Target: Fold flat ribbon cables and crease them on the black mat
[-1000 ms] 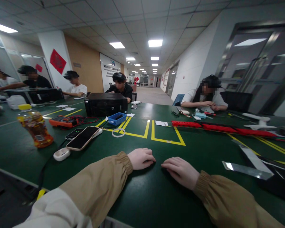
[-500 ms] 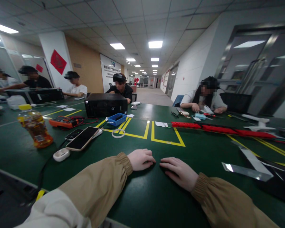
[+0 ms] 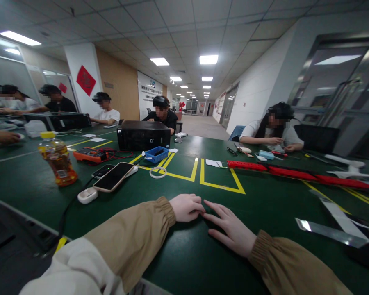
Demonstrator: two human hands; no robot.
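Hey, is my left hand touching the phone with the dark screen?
No, the phone lies apart from the left hand, with green tabletop showing between them.

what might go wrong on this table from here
The upright bottle of amber liquid stands to the left of the phone; if knocked over and leaking, it might wet it.

The black cable runs toward the near edge of the table, left of the left sleeve, so an arm swinging that way might snag it.

The shiny strip lies near the right sleeve; a sideways sweep might shift it.
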